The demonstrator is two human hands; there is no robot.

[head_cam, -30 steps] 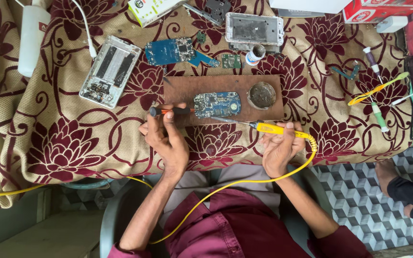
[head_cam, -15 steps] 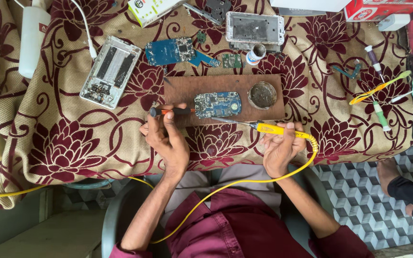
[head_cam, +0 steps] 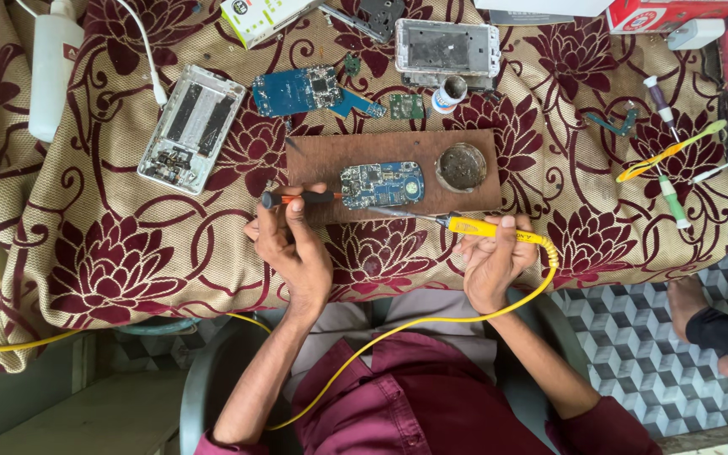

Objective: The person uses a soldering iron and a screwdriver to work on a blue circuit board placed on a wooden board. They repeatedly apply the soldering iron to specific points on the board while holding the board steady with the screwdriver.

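Note:
A small blue circuit board (head_cam: 382,184) lies on a brown wooden board (head_cam: 355,152) on the flowered cloth. My left hand (head_cam: 292,248) grips a thin tool with a black and orange handle (head_cam: 301,198), its tip touching the circuit board's left edge. My right hand (head_cam: 492,257) holds a yellow-handled soldering iron (head_cam: 478,226); its metal tip (head_cam: 389,213) rests just below the circuit board. A yellow cable (head_cam: 431,318) runs from the iron down across my lap. A round tin of dark paste (head_cam: 461,167) sits on the wooden board's right end.
Behind the board lie an opened white phone shell (head_cam: 191,126), a second blue circuit board (head_cam: 297,90), a phone frame (head_cam: 446,52) and a small pot (head_cam: 448,91). Screwdrivers and a yellow toothbrush (head_cam: 671,152) lie at the right. Another person's foot (head_cam: 693,307) shows on the tiled floor.
None of the objects has shifted; both hands keep their tools at the circuit board, with only slight movement of the iron's tip.

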